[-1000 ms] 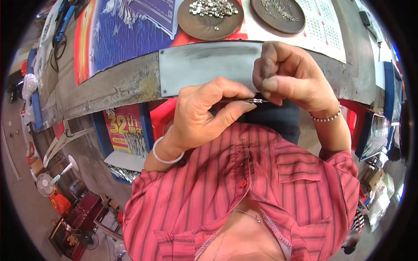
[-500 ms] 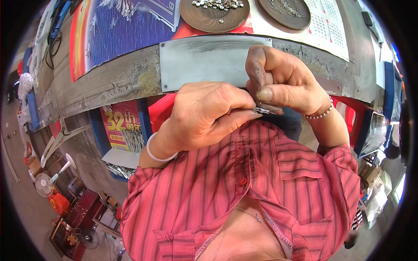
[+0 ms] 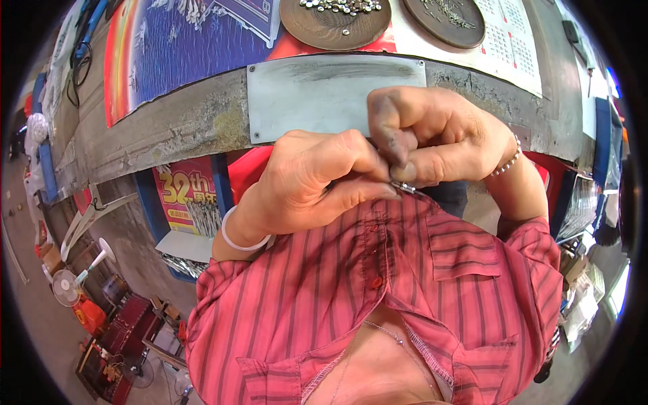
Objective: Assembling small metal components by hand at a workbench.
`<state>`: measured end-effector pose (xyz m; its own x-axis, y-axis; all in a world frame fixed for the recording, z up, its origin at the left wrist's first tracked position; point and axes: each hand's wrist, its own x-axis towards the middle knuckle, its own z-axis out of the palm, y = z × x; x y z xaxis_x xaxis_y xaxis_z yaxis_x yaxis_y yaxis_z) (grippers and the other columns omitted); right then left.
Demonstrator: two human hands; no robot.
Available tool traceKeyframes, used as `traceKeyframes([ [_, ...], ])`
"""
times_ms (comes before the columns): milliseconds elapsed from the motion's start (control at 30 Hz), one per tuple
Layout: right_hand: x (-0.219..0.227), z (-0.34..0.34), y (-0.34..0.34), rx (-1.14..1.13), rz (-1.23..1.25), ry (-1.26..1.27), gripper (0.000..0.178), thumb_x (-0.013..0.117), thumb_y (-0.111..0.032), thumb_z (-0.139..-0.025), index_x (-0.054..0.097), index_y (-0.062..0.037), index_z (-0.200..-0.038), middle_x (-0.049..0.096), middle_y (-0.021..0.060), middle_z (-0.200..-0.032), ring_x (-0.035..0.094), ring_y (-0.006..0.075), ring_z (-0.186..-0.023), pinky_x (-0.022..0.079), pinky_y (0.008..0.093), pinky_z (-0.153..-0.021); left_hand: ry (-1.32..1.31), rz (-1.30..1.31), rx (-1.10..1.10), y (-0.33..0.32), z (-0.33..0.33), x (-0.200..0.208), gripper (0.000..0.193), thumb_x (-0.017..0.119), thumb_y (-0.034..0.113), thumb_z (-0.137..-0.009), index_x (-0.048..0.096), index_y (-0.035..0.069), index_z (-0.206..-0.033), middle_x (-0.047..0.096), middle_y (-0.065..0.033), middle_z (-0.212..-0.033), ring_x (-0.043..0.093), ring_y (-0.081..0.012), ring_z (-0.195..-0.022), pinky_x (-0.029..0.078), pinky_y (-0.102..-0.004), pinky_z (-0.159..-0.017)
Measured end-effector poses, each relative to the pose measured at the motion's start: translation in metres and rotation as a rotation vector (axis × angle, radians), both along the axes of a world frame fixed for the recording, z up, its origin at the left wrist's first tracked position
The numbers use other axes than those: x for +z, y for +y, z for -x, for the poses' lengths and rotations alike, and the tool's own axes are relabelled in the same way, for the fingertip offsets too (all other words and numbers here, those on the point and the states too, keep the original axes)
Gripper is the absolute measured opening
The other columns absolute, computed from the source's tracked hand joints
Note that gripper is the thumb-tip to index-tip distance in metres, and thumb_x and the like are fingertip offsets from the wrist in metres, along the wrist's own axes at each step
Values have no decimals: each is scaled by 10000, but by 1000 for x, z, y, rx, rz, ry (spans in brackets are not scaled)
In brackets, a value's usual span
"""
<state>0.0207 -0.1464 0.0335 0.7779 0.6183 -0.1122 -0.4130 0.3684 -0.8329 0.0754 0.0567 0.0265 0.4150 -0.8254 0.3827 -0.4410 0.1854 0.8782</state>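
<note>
My left hand is closed, with thumb and index finger pinching a small slender silver metal piece just above my shirt. The tip of the piece sticks out past the fingertips, pointing right. My right hand bends over it from the right, thumb and dark-smudged index finger pressed together right at the metal piece. Whether something tiny sits between those right fingertips is hidden. Beyond my hands, a pale metal plate is screwed to the bench edge.
On the bench stand a round brown dish of small shiny round parts and a second dark dish of tiny pin-like pieces. A blue-edged bin with many slender metal parts is below the bench at left. A white fan stands farther left.
My right hand has come down and slightly left, its fingertips now against the metal piece. The left hand stays nearly in place; the piece now slants more downward to the right.
</note>
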Motion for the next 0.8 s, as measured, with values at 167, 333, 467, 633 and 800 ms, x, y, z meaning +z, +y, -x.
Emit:
traceKeyframes([
  [167,-3,-20,1,163,46,-268,136,621,-43,-859,486,-23,-857,427,11,-855,447,77,-716,377,205,-614,-17,0,32,5,2,3,210,758,55,-720,569,29,-808,640,-85,-722,653,-242,-632,503,-312,-542],
  [333,-5,-28,-1,255,83,-202,114,589,-45,-883,480,-17,-866,446,26,-844,457,92,-720,388,226,-625,-152,-60,208,9,4,3,322,858,203,-614,576,91,-723,635,-32,-682,624,-173,-571,465,-273,-509],
  [467,3,-34,2,292,105,-438,125,573,-91,-898,476,-20,-864,505,58,-755,540,171,-624,424,274,-568,-132,7,129,8,4,-3,320,850,203,-624,568,102,-736,630,-29,-662,632,-206,-580,467,-293,-509],
  [633,46,-13,12,74,984,-998,136,600,-81,-753,502,-43,-839,519,50,-661,579,232,-568,429,333,-453,-188,-8,195,11,-3,-5,177,724,-1,-703,575,12,-796,587,-103,-666,597,-277,-565,468,-344,-499],
  [800,38,-4,23,-61,1240,-1238,252,598,-68,-716,550,-11,-957,526,69,-699,587,224,-596,463,326,-502,-355,65,310,6,-11,-18,190,647,-17,-702,572,2,-876,605,-117,-727,595,-260,-577,475,-336,-501],
])
